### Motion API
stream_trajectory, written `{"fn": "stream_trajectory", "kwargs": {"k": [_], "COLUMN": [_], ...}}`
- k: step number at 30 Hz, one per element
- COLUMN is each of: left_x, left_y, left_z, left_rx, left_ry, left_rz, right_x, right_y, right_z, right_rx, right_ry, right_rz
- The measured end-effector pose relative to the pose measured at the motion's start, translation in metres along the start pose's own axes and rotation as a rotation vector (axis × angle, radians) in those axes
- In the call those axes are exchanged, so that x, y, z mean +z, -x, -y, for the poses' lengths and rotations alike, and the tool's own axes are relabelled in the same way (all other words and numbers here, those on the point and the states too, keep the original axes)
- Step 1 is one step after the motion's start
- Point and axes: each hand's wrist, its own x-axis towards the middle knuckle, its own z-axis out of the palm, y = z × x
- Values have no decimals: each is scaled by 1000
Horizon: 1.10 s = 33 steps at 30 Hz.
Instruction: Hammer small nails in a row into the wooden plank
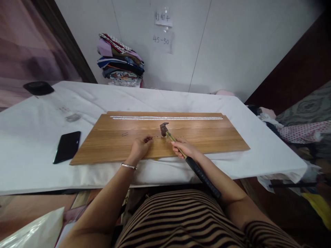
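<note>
My right hand [184, 148] is wrapped around the shaft of a claw hammer [194, 167], well up toward its head. The metal head hovers over or rests on a wood-grain board [212, 137]; I cannot tell which. A short row of small nails [156, 137] stands in the board, running left and right of the hammer head. At the row's left end, the fingertips of my left hand [141, 148] are pinched together at the board's surface. Whatever they hold is too small to make out. Two loose nails [124, 134] lie on the board further left.
Two white measuring strips [165, 118] run along the board's far side. On the white-covered table [33, 137] lie a black phone [67, 146], a small clear packet [73, 117] and a dark object [38, 88]. Folded clothes [121, 63] are stacked against the wall.
</note>
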Motion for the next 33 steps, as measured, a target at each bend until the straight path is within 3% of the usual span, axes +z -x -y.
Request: {"fn": "stream_trajectory", "kwargs": {"k": [11, 24, 28, 33], "left_x": [0, -2, 11, 45], "left_y": [-1, -1, -1, -9], "left_z": [2, -7, -15, -34], "left_rx": [26, -53, -87, -30], "left_ry": [-34, 24, 108, 258], "left_rz": [-12, -93, -68, 23], "right_x": [-2, -45, -61, -81], "right_y": [-1, 23, 22, 14], "right_z": [-2, -13, -28, -43], "right_rx": [16, -72, -123, -158], "right_ry": [8, -102, -165, -247], "right_rz": [-11, -191, -178, -76]}}
